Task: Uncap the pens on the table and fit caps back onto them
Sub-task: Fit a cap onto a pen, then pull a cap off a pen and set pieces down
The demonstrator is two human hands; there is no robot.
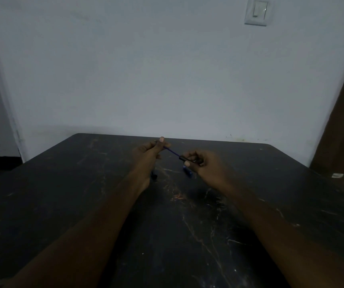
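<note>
A thin blue pen (172, 152) is held in the air above the dark table (104, 204), slanting from upper left to lower right. My left hand (148, 154) pinches its far end between thumb and fingers. My right hand (203, 163) grips a dark cap (184, 158) at the pen's near end; the light is too dim to tell whether the cap is seated or just off the tip. A blue piece, cap or pen (187, 171), lies on the table under my right hand. Another dark pen part (154, 176) lies below my left wrist, mostly hidden.
The table is dark and scratched, its far edge close to a pale wall (167, 80). A light switch (257, 12) is high on the wall. A small white object (337, 175) lies beyond the table's right edge, near a brown door.
</note>
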